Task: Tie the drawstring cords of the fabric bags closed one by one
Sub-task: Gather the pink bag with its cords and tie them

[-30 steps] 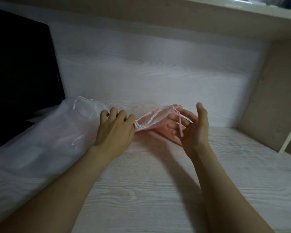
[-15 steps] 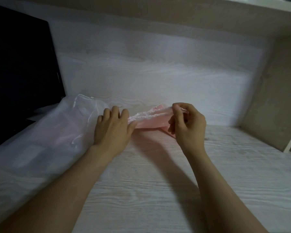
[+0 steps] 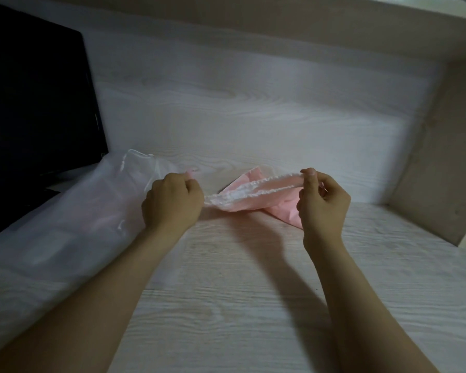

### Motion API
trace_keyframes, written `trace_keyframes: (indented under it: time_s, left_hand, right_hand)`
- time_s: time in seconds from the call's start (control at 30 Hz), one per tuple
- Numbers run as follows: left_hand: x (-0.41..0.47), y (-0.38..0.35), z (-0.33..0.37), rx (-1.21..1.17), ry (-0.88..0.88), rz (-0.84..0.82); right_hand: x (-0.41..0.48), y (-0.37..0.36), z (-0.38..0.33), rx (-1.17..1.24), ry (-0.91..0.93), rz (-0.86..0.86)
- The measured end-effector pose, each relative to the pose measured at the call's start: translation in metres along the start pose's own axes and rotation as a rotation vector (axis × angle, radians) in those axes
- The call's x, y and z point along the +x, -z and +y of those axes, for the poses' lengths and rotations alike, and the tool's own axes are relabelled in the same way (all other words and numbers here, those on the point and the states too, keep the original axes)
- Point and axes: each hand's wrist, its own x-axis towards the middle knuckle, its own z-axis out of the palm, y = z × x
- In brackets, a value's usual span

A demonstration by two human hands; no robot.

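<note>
right of the monitor (image 3: 38, 103), the pink bag (image 3: 256, 201) hangs stretched between both hands. left hand (image 3: 172, 204) is curled tight on the mouth's end nearer the monitor; right hand (image 3: 323, 204) pinches the far end, thumb on fingers. i judge it light, limp, slippery: i'd take the cords (image 3: 191, 172), not the thin fabric.

The pink bag (image 3: 256, 203) is a thin fabric pouch with a pale, ruffled mouth gathered into a narrow band. It is stretched slantwise, its mouth higher at the right, between the left hand (image 3: 172, 200), which grips one end, and the right hand (image 3: 323, 203), which pinches the other. Its lower body sags onto the worktop (image 3: 226, 278). A short pink cord end (image 3: 190, 172) pokes out above the left fist. To the left lies a heap of sheer white bags (image 3: 78, 211), with thin white cords (image 3: 124, 164) looped near its far end.
</note>
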Motion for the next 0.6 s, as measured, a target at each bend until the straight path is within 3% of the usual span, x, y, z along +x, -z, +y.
trace_keyframes:
  time_s: [0.17,0.27,0.4,0.6]
  left_hand:
    - [0.000,0.011,0.007,-0.278,0.130,-0.017]
    - [0.007,0.005,0.005,-0.572,0.197,-0.077]
    - [0.010,-0.008,-0.003,-0.859,0.350,-0.079]
    - [0.011,-0.004,0.009,-1.340,0.606,0.020]
  right_hand:
    - [-0.001,0.003,-0.006,0.142,-0.207,0.019]
    - [0.001,0.006,-0.010,0.260,-0.434,-0.046]
    - [0.006,0.009,-0.011,0.642,-0.715,-0.159]
    - [0.013,0.010,-0.004,1.165,-0.786,0.035]
